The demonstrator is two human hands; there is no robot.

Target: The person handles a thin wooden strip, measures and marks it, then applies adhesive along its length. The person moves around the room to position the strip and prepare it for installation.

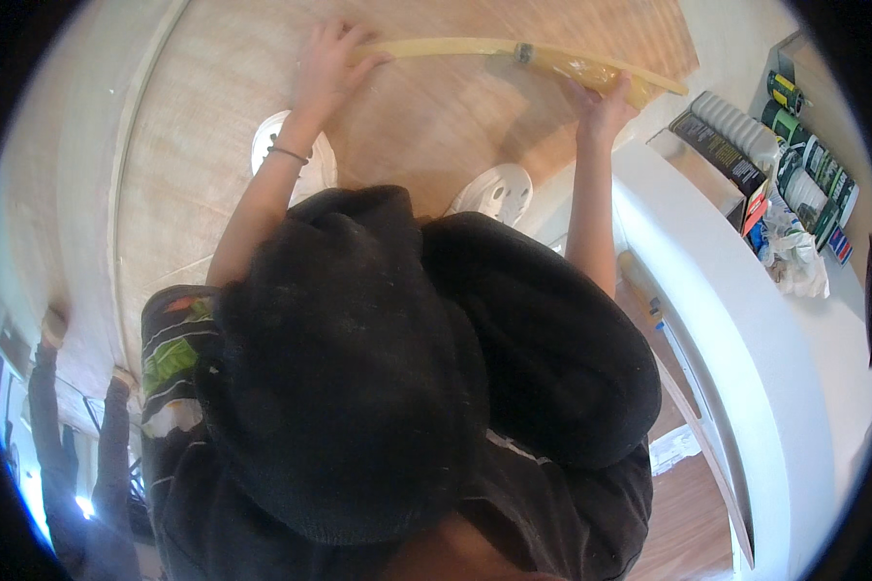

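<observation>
A long, narrow yellow strip (446,46) bows across the tan floor covering (436,116) in front of me, with a small grey piece (523,53) about midway along it. At its left end my left hand (334,63) rests with fingers spread, the thumb lying against the strip. Toward the right end, glossy translucent yellow film (591,73) hangs along the strip, and my right hand (606,107) grips it between thumb and fingers. Whether the film is rolled or folded I cannot tell. Both arms reach past my black-clad knees.
My white clogs (494,194) stand between my hands and knees. On the right, a white curved ledge (746,320) borders a shelf with several cans, bottles, a box and a crumpled plastic bag (794,257). Another person's legs (116,436) show at the lower left.
</observation>
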